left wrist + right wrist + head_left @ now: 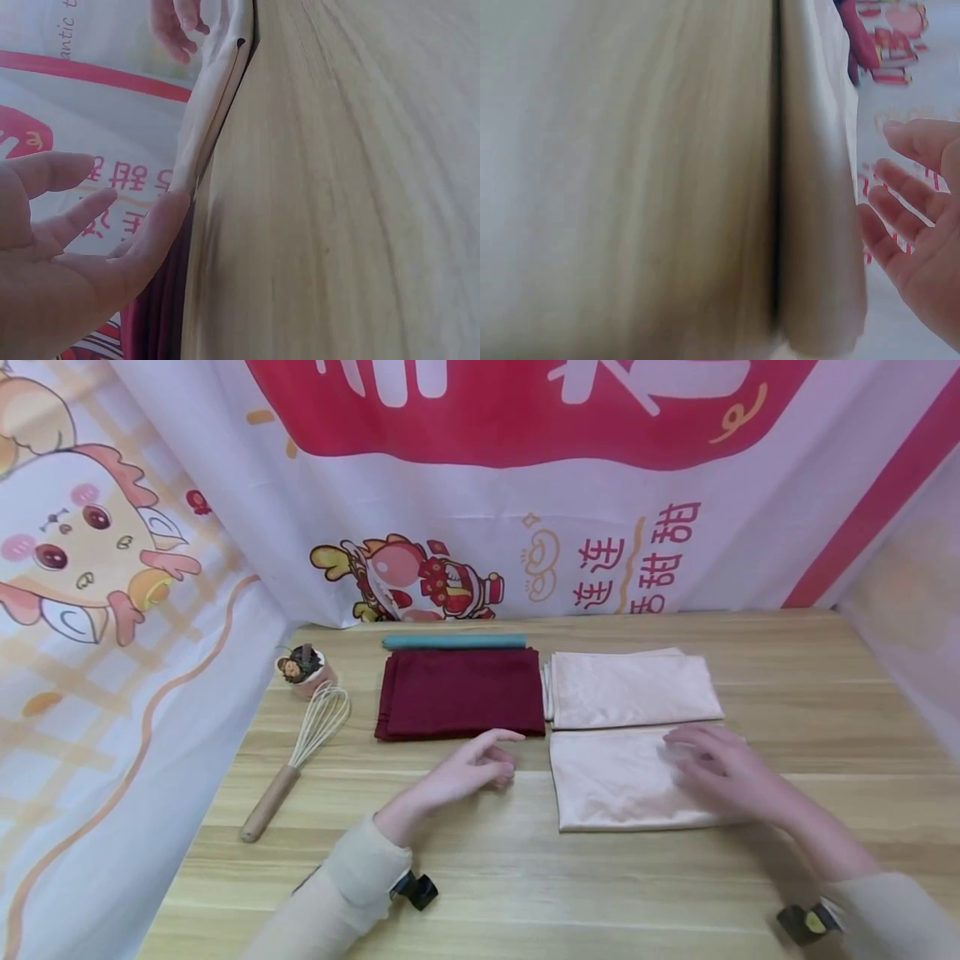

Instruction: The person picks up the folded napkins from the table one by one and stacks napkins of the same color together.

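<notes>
Two folded pale pink cloths lie on the right half of the table: a near cloth (615, 781) and a far cloth (637, 689) just behind it. The right hand (723, 772) hovers over the right part of the near cloth, fingers loosely bent and holding nothing; in the right wrist view its fingers (907, 217) are spread apart. Between the near cloth and a folded dark red cloth (465, 692), the left hand (468, 768) is held with relaxed fingers and nothing in them. The left wrist view shows its thumb and fingers apart.
A teal rolled or long flat item (453, 642) lies behind the dark red cloth. At the left are a whisk (296, 760) with a wooden handle and a small decorated pot (307, 670). Printed fabric curtains (465, 502) stand around the wooden table (525, 893).
</notes>
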The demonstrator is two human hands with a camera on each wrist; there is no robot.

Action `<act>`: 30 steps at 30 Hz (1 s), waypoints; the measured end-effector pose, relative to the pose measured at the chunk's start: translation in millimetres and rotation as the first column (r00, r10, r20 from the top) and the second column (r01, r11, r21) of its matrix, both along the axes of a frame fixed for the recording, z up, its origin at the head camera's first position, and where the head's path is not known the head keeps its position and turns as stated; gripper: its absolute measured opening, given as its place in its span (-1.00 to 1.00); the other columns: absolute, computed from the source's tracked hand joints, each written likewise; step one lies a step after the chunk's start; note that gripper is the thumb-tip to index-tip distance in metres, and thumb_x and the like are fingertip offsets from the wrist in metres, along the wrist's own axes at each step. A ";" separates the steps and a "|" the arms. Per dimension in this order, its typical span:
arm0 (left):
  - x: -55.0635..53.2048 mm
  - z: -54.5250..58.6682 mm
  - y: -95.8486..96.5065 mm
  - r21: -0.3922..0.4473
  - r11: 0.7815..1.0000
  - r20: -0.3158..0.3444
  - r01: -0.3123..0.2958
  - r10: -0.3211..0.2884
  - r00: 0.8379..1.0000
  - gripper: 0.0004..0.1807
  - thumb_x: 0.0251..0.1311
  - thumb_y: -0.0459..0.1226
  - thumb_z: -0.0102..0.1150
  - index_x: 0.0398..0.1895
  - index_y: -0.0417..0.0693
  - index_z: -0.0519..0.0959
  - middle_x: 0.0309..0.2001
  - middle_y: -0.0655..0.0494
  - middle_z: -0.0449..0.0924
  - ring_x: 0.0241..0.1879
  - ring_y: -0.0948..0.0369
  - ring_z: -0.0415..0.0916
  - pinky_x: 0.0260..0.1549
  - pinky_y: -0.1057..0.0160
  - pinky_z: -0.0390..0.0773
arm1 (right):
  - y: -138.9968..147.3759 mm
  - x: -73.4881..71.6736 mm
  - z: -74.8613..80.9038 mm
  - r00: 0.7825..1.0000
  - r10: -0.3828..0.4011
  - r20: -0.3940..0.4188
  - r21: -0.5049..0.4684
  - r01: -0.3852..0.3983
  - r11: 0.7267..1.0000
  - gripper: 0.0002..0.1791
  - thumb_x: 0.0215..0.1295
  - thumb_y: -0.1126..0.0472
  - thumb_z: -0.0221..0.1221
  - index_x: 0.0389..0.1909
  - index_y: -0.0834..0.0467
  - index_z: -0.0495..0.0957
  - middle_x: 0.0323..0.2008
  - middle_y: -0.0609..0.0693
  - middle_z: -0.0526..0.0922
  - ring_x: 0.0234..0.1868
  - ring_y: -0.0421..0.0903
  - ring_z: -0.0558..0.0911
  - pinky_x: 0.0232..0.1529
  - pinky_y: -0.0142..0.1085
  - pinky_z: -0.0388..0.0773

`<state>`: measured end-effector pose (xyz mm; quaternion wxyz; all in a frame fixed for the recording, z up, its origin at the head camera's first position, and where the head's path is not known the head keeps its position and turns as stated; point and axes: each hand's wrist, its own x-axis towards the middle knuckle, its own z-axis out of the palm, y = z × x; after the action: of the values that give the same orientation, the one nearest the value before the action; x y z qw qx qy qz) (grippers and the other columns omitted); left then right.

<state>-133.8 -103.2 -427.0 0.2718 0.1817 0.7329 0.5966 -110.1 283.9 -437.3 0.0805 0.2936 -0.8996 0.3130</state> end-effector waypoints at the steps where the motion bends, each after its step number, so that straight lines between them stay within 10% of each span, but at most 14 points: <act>1: 0.0 -1.0 1.3 0.006 1.000 0.014 0.009 -0.009 1.000 -0.50 0.32 -0.44 0.00 0.33 -0.24 0.26 -0.04 -0.43 0.44 -0.11 -0.20 0.52 -0.09 -0.02 0.56 | 3.9 2.5 0.2 1.000 -0.015 0.014 -0.009 0.015 1.000 -0.55 0.09 0.45 0.29 0.05 0.22 0.52 0.01 0.11 0.54 -0.11 -0.07 0.53 -0.18 -0.25 0.55; 14: 3.1 -14.5 21.0 0.072 0.997 0.129 -0.002 -0.007 0.992 -0.50 0.34 -0.42 0.00 0.34 -0.26 0.24 0.01 -0.43 0.41 -0.04 -0.09 0.53 -0.01 0.10 0.53 | 62.2 14.7 -6.9 0.963 -0.148 0.223 -0.131 0.181 0.975 -0.66 0.21 0.44 0.21 0.02 0.34 0.48 -0.11 0.02 0.55 -0.12 -0.37 0.50 -0.19 -0.60 0.42; 30: 0.6 -22.2 46.6 0.156 0.988 0.246 0.007 -0.046 0.968 -0.53 0.32 -0.44 0.02 0.30 -0.13 0.33 -0.11 -0.22 0.46 -0.13 0.06 0.54 -0.01 0.13 0.53 | 71.9 12.4 -9.8 0.894 -0.112 0.434 -0.118 0.179 0.977 -0.56 0.32 0.26 0.17 0.20 0.24 0.39 0.09 0.21 0.44 -0.02 -0.32 0.45 -0.14 -0.53 0.38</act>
<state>-133.2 -56.7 -449.2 0.3546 0.1356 0.6421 0.6660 -97.7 355.8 -447.1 -0.0713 0.1430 -0.8879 0.4315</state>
